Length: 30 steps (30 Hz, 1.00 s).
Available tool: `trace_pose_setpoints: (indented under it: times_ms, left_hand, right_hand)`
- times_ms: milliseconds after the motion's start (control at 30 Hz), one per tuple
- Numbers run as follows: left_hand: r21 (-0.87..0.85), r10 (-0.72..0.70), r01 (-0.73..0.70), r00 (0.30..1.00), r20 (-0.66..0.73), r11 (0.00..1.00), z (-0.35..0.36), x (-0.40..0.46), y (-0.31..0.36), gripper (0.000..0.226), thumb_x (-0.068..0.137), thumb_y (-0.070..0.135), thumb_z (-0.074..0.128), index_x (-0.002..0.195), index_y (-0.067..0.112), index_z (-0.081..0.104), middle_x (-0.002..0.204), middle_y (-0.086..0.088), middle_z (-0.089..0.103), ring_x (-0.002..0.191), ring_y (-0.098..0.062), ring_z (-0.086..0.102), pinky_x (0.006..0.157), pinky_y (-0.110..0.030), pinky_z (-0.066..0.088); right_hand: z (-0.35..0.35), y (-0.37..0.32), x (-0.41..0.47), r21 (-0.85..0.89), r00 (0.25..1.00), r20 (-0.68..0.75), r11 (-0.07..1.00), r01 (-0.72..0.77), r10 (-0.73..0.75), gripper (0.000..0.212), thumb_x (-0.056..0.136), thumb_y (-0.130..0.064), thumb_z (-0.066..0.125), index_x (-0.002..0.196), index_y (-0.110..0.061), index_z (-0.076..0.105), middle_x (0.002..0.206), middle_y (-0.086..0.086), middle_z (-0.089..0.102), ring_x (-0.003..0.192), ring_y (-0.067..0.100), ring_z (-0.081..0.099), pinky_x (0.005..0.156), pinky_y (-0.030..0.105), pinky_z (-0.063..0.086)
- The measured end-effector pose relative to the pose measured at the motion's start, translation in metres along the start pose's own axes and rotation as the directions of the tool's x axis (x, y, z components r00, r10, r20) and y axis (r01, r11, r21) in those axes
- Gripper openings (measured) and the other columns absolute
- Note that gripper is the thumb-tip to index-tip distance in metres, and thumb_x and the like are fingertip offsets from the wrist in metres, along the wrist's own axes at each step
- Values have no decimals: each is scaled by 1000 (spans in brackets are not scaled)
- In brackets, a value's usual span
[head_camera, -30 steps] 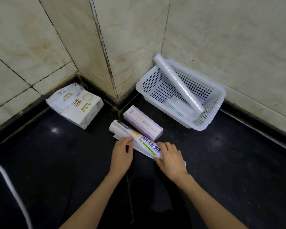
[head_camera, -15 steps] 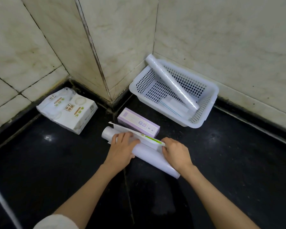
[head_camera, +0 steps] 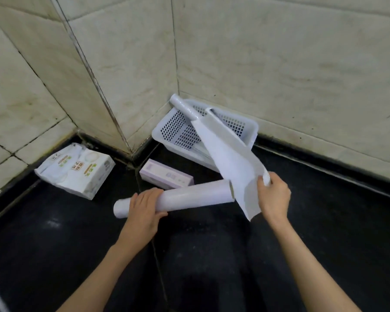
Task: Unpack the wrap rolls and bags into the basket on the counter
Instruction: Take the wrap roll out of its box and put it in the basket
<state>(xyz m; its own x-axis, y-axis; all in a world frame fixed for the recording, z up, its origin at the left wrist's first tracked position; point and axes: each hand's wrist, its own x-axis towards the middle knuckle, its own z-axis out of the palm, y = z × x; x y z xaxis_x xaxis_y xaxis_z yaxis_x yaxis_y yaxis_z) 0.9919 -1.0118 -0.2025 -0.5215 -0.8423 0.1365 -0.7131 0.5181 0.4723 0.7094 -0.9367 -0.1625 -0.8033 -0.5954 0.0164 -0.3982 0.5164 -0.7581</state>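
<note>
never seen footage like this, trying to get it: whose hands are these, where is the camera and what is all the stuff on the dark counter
There is no machine here. A person wears a wide-angle camera on the head, looking forward and down, so the one picture shows their own two bare hands.

The left hand has its grip around a plain white wrap roll, held above the dark counter. The right hand holds the loose paper wrapper, which is off the roll.

In the tiled corner stands a white perforated basket. Another wrap roll leans in it, one end sticking over the rim. On the counter lie a pale purple box and, further left, a white pack in clear plastic.
</note>
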Motion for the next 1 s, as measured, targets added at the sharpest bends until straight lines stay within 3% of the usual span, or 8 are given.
trace_pose_setpoints:
  times_ms: [200, 300, 500, 633, 733, 800, 867, 1000]
  left_hand:
    - [-129, -107, 103, 994, -26, 986, 7, 10, 30, 53, 80, 15, 69, 125, 3, 44, 124, -17, 52, 112, -28, 48, 95, -35, 35]
    - [-191, -170, 169, 985, 11, 967, 15, 15, 43, 55, 80, 21, 69, 126, 9, 43, 123, -13, 51, 109, -19, 45, 91, -27, 32]
    - [-191, -159, 161, 987, 24, 968, 21, 29, 53, 57, 74, 29, 74, 123, 14, 48, 120, -8, 55, 105, -15, 46, 90, -27, 34]
    - [-130, -90, 90, 996, 7, 987, 19, 40, 54, 53, 74, 31, 73, 119, 14, 51, 115, -6, 59, 101, -18, 49, 90, -35, 41]
    - [-73, -18, 19, 1000, 2, 997, 13, 53, 53, 52, 73, 30, 75, 118, 17, 52, 114, -4, 60, 103, -21, 50, 91, -37, 40]
    - [-33, 54, -54, 999, -1, 998, 7, 65, 53, 53, 70, 26, 77, 116, 17, 54, 113, -4, 62, 104, -22, 52, 91, -35, 38]
    - [7, 150, -150, 989, -3, 989, -1, 78, 52, 54, 68, 20, 78, 116, 15, 55, 115, -5, 62, 108, -25, 53, 94, -31, 31]
    - [109, 341, -336, 940, -25, 936, -17, 106, 58, 53, 65, 14, 80, 113, 10, 58, 112, -9, 63, 107, -24, 47, 97, -29, 20]
  right_hand:
    - [-36, 55, 10, -97, 951, -40, 946, -308, 306, 23, 91, -17, 46, 102, -1, 58, 104, 23, 63, 94, 42, 58, 79, 46, 48]
    - [-39, 77, 6, -153, 913, 18, 903, -401, 408, 24, 89, -16, 46, 104, -1, 57, 105, 24, 63, 94, 41, 59, 76, 42, 48]
    - [-37, 90, 5, -145, 910, 143, 918, -370, 389, 34, 89, -24, 54, 116, -4, 51, 117, 18, 60, 104, 36, 56, 80, 38, 44]
    - [-39, 72, 8, -136, 984, 56, 978, -158, 167, 42, 89, -29, 55, 124, -8, 47, 131, 16, 47, 120, 34, 44, 100, 50, 39]
    - [-39, 37, 7, 32, 989, -74, 991, 133, -130, 35, 91, -25, 52, 122, -9, 51, 129, 11, 50, 121, 29, 43, 104, 43, 36]
    - [-38, 9, 9, 33, 926, -63, 926, 375, -373, 38, 88, -29, 54, 121, -10, 52, 126, 9, 53, 119, 24, 44, 103, 38, 35]
    - [-33, -12, 15, -72, 793, 112, 791, 607, -599, 49, 82, -37, 60, 123, -12, 53, 125, 8, 55, 119, 23, 46, 103, 39, 34]
    - [-7, -38, 30, -191, 597, 506, 595, 781, -622, 63, 76, -49, 64, 130, -19, 48, 126, 2, 55, 118, 23, 48, 102, 37, 31]
